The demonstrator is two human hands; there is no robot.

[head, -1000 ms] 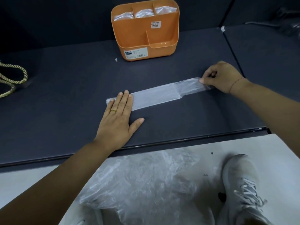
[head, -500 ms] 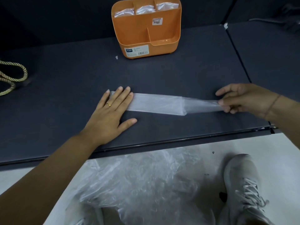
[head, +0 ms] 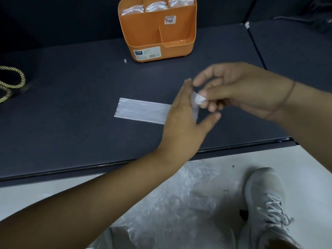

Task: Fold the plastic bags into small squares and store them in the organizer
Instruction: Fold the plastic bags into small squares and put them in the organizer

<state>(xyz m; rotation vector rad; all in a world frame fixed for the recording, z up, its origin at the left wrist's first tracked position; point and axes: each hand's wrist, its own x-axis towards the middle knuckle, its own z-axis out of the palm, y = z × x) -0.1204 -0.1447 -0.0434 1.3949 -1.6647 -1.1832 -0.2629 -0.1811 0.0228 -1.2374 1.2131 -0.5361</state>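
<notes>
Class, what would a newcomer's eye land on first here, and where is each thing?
The orange organizer stands far back on the dark table, folded bags in its rear compartments. Mid-table, the right hand pinches the lifted end of a plastic strip, with the left hand, fingers straight, beside it.

Thin, translucent, faintly crinkled plastic bag point(head: 143, 111) on a matt, dark, cloth-like tabletop point(head: 71, 119); smooth orange plastic organizer point(head: 142, 36).
</notes>
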